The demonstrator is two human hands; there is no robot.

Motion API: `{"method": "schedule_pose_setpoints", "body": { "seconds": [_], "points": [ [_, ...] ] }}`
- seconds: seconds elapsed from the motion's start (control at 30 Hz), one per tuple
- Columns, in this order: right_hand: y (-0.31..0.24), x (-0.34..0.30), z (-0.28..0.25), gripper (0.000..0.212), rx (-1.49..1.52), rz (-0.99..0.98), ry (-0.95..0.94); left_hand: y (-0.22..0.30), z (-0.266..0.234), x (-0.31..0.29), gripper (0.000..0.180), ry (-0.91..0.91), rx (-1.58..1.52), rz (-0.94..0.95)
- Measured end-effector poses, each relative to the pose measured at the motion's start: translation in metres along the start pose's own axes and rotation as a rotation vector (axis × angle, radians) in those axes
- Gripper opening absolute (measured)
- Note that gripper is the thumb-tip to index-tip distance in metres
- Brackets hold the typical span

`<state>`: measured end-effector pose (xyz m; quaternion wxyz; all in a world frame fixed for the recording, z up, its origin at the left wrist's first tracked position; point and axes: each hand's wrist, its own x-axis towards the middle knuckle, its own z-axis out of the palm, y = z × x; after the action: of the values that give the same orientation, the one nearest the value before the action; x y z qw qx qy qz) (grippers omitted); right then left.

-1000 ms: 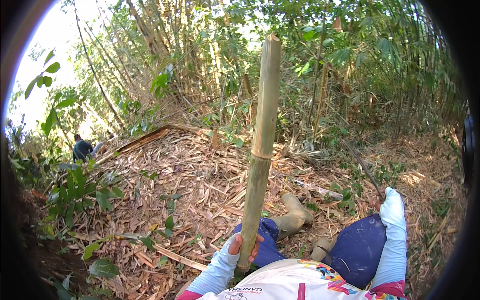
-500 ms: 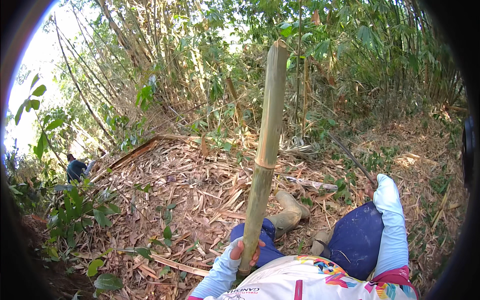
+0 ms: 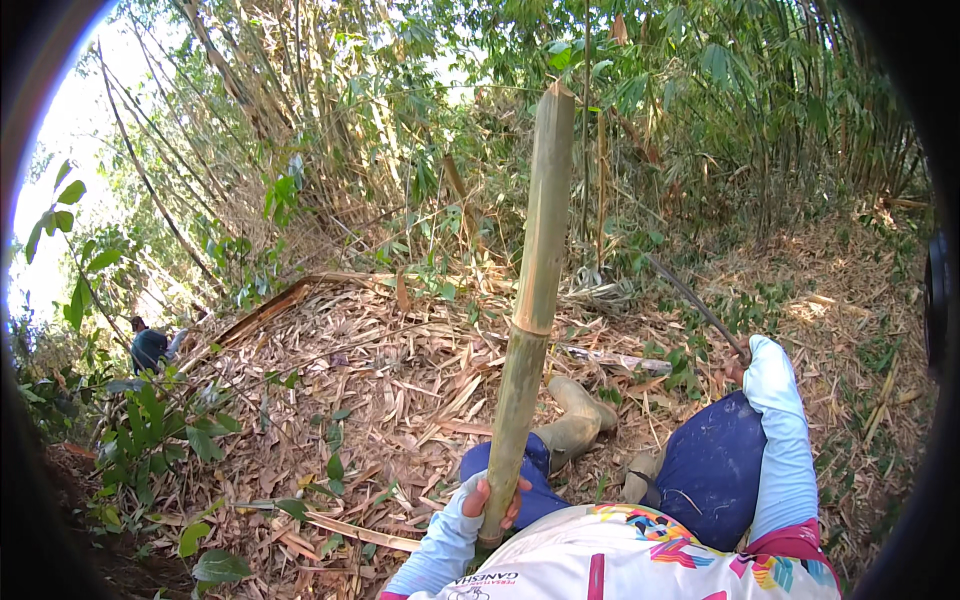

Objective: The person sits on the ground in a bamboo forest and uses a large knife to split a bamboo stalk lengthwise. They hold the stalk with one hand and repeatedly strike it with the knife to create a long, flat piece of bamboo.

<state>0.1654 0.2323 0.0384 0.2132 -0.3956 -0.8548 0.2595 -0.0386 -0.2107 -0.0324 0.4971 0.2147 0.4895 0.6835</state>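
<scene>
My left hand (image 3: 514, 503) is wrapped round the lower end of a thick green bamboo piece (image 3: 528, 290). The bamboo stands nearly upright before me, leaning slightly right at its top, with a ring-like node near mid-length and a paler stripe above it. Out to the right, my right hand (image 3: 738, 368) is closed on the near end of a long, thin, dark machete (image 3: 695, 300). Its blade points away and to the left, apart from the bamboo. The machete's handle is mostly hidden in my fingers.
Dry bamboo leaves and husks (image 3: 370, 400) cover the ground. My booted leg (image 3: 575, 425) is stretched ahead. Leafy plants (image 3: 150, 430) grow at left, where another person (image 3: 149, 346) is lower down the slope. Bamboo clumps (image 3: 790, 150) stand behind.
My right hand and the machete have moved slightly up and left. The bamboo stays almost still in my left hand. The view has shifted a little.
</scene>
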Motion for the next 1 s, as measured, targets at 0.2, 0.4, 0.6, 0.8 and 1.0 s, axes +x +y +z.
{"method": "schedule_pose_setpoints", "body": {
  "seconds": [0.2, 0.4, 0.6, 0.8, 1.0],
  "points": [
    [0.001, 0.001, -0.003, 0.034, -0.001, 0.044, -0.031, -0.004, -0.007, 0.003, 0.089, -0.04, 0.007, 0.001],
    [-0.012, -0.003, -0.006, 0.037, -0.011, 0.062, -0.04, -0.006, -0.009, 0.003, 0.088, -0.029, 0.023, 0.01],
    [-0.015, -0.003, -0.007, 0.037, 0.016, 0.063, -0.056, -0.004, -0.011, 0.004, 0.089, -0.046, 0.035, 0.009],
    [-0.008, -0.001, -0.003, 0.037, -0.01, 0.052, -0.035, -0.003, 0.008, 0.014, 0.073, 0.365, 0.303, 0.285],
    [-0.008, -0.003, -0.004, 0.039, -0.041, 0.032, 0.005, 0.007, 0.01, 0.028, 0.044, 0.692, 1.042, 0.571]
  ]
}}
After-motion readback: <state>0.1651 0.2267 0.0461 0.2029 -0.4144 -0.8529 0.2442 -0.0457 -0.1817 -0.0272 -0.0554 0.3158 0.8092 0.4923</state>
